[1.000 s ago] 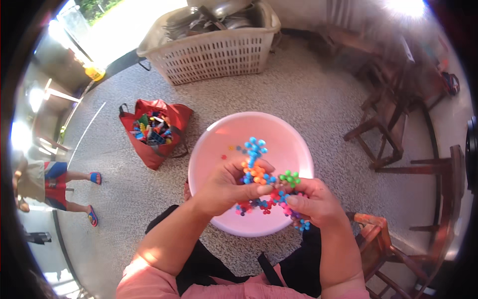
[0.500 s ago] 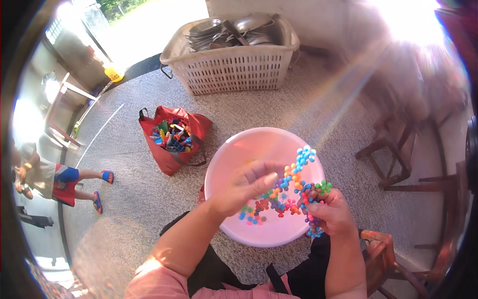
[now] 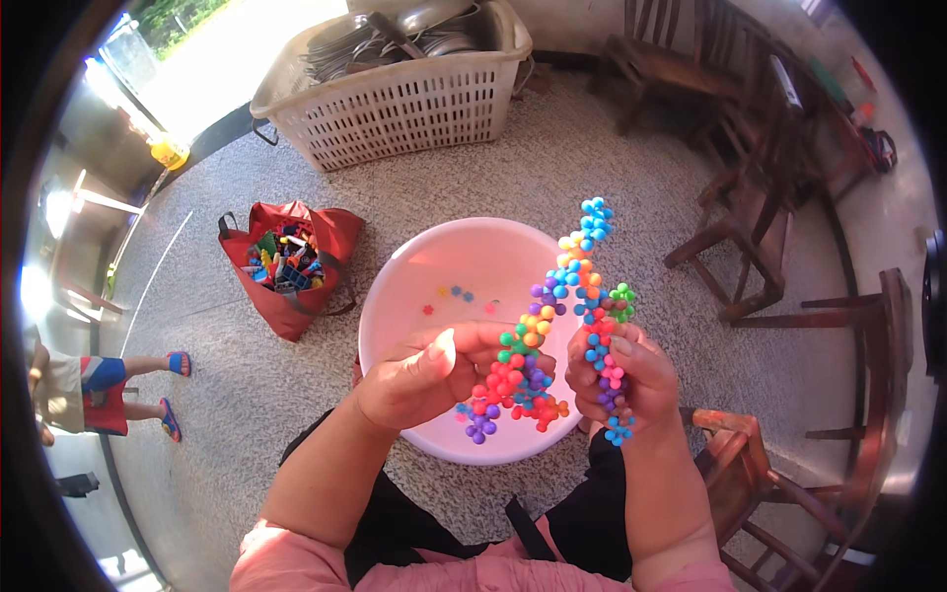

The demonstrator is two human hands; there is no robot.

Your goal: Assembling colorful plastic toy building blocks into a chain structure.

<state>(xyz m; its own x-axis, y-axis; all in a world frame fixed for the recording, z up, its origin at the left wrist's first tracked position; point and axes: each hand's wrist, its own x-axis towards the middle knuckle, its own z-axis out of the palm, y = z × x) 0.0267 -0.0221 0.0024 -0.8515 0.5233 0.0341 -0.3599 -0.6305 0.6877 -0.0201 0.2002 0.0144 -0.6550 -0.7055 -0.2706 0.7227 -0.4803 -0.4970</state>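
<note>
Over a pink basin (image 3: 395, 266) I hold a branching chain of knobbly, flower-shaped plastic building pieces (image 3: 569, 278) in many colours. Its peak points up and away, ending in blue pieces, and two legs hang down toward me. My right hand (image 3: 646, 380) is closed round the right leg, thumb on top, with a green piece showing above it. My left hand (image 3: 414, 380) grips the left leg, its fingers partly behind the red and green pieces. A few loose pieces (image 3: 456, 293) lie in the basin.
A red bag (image 3: 281, 321) full of small toys stands left of the basin. Behind is a white plastic crate (image 3: 395, 123) of metal dishware. Wooden chairs (image 3: 735, 261) line the right side. At far left another person's legs (image 3: 143, 368) show.
My left hand, open beside the chain before, has come down and closed on its left leg. The chain is spread wider. My view has shifted to the right.
</note>
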